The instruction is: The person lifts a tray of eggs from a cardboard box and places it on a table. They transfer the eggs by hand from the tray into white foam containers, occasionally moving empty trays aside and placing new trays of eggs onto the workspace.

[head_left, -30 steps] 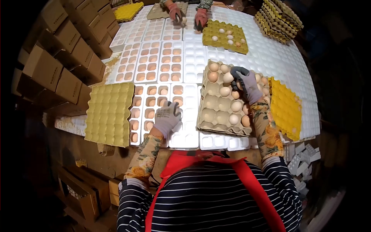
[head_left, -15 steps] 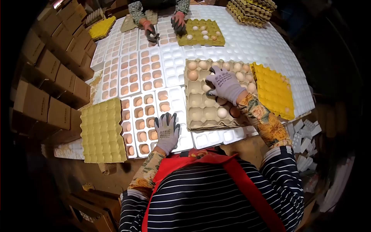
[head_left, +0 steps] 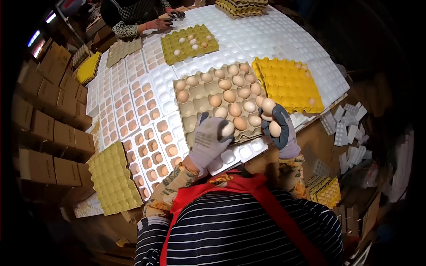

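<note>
My gloved right hand (head_left: 286, 133) is turned palm up at the right edge of a grey pulp egg tray (head_left: 195, 106), fingers curled round a few eggs, one of them a brown egg (head_left: 274, 129). Over the tray's front edge, my gloved left hand (head_left: 209, 137) has its thumb and fingers round a pale egg (head_left: 227, 128). Rows of brown and pale eggs fill much of the tray's right and back parts, while bare cups show at its left. White foam egg boxes (head_left: 156, 126) with brown eggs in their cells lie left of the tray.
A yellow tray (head_left: 288, 86) lies at the right, and an olive tray (head_left: 191, 33) with several eggs lies farther back. Another olive tray (head_left: 114, 177) overhangs the front left. A co-worker's gloved hands (head_left: 159, 23) rest across the table. Cartons (head_left: 53, 128) are stacked at left.
My view has swung right. My right hand has left the middle of the tray for its right edge and now holds eggs. My left hand has moved from the foam boxes to an egg in the tray.
</note>
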